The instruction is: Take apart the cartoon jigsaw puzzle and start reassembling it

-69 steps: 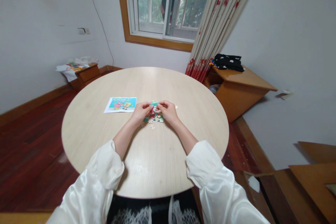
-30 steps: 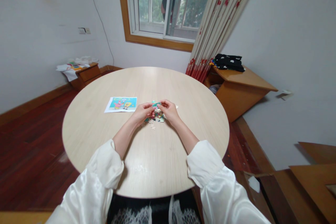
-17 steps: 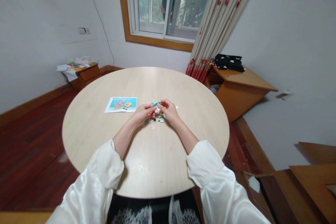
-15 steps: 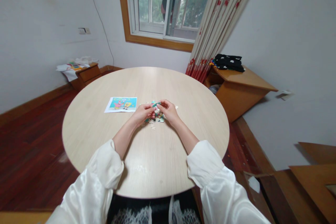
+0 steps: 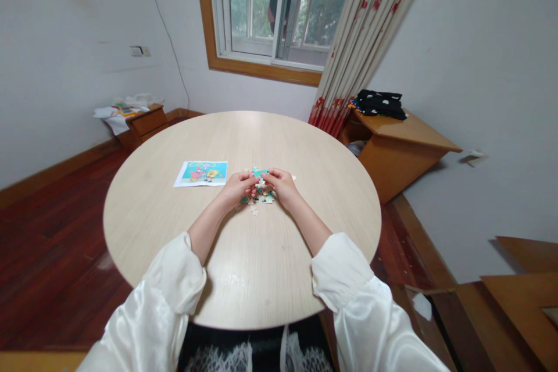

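Observation:
Between my two hands is a small turquoise puzzle section (image 5: 260, 172), pinched from both sides above the table. My left hand (image 5: 239, 187) grips its left end with closed fingers, and my right hand (image 5: 281, 185) pinches the right end. Whether it is one piece or several joined is too small to tell. Below and around the hands lies a heap of loose jigsaw pieces (image 5: 267, 199), some coloured and some showing pale backs. To the left, a printed picture sheet (image 5: 204, 173) of cartoon figures on turquoise lies flat.
Everything rests on a round pale wooden table (image 5: 235, 279). Behind it are a window (image 5: 270, 11) and a long curtain (image 5: 361, 29). A wooden cabinet (image 5: 383, 163) with dark cloth (image 5: 379, 104) stands at right, a small cabinet (image 5: 148, 123) with papers at left.
The turquoise puzzle section has tilted, so more of its coloured face shows now. My right hand has shifted slightly; my left hand stays nearly in place.

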A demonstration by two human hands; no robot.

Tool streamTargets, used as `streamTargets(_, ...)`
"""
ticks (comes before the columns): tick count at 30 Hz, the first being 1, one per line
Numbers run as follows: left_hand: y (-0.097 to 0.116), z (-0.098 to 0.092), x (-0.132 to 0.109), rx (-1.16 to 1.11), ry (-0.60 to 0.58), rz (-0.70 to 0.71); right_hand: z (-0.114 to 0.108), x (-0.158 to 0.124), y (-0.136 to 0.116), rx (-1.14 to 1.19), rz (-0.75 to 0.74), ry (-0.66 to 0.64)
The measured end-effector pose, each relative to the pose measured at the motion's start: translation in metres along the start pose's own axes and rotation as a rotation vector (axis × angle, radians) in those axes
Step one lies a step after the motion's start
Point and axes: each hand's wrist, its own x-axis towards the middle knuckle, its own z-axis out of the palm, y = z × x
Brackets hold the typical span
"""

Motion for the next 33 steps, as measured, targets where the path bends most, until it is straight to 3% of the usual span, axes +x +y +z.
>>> streamTargets(5,0.0036,0.0003,-0.0009,-0.103,-0.020,-0.055,0.0019,-0.0015,-0.0002,0.051,0.056,-0.026)
streamTargets(14,0.0050,0.0007,-0.0008,-0.159,-0.003,-0.166,0.0008,0.0005,-0.0016,-0.128,-0.221,0.048)
streamTargets(22,0.0052,-0.0005,-0.0004,-0.162,0.134,-0.050,-0.0015,0.0007,-0.0013,-0.113,-0.137,0.057)
streamTargets(33,0.0047,0.0029,-0.0012,-0.054,0.149,-0.033,0.0037,-0.0018,-0.0001,-0.109,-0.099,-0.046)
